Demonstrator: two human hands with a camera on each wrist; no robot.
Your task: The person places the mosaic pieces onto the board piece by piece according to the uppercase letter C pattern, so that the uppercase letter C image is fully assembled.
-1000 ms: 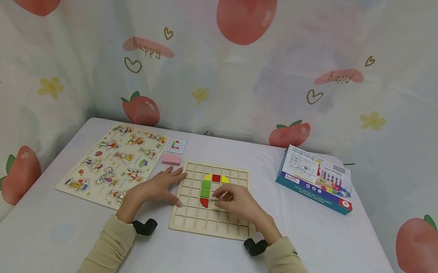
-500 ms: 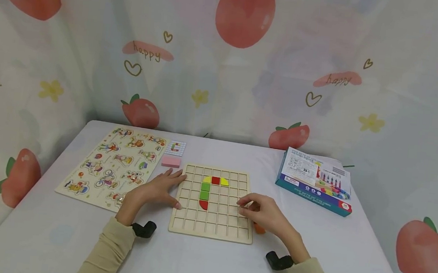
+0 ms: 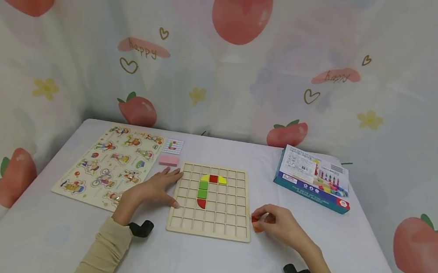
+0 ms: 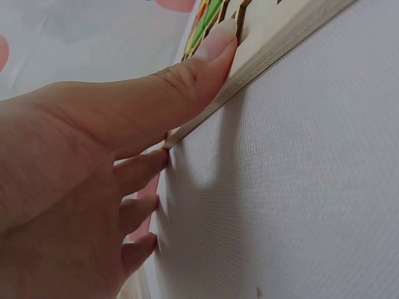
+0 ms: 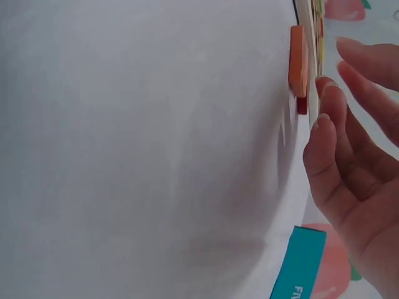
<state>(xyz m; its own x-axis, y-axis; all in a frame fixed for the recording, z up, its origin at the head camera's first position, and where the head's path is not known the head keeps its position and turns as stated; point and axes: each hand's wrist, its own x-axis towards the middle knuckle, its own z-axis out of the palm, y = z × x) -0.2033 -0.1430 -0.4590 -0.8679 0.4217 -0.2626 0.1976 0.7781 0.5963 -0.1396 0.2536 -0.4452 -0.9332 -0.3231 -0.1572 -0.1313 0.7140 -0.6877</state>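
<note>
My left hand lies along the left edge of a wooden grid board. In the left wrist view, the thumb rests on the board's rim. Set in the grid are red, yellow and green pieces: a red square, yellow curved pieces at both its sides, green squares and a red curved piece. Right of the board, my right hand hovers close to an orange block and a small red piece. A gap shows between its thumb and fingers, with nothing held there.
A picture puzzle board lies at the left. Behind the grid board are a pink block and a small pattern card. A boxed set sits at the back right.
My right hand has moved from over the grid right and toward me, off the board to the orange and red pieces. The left hand has stayed on the board's edge.
</note>
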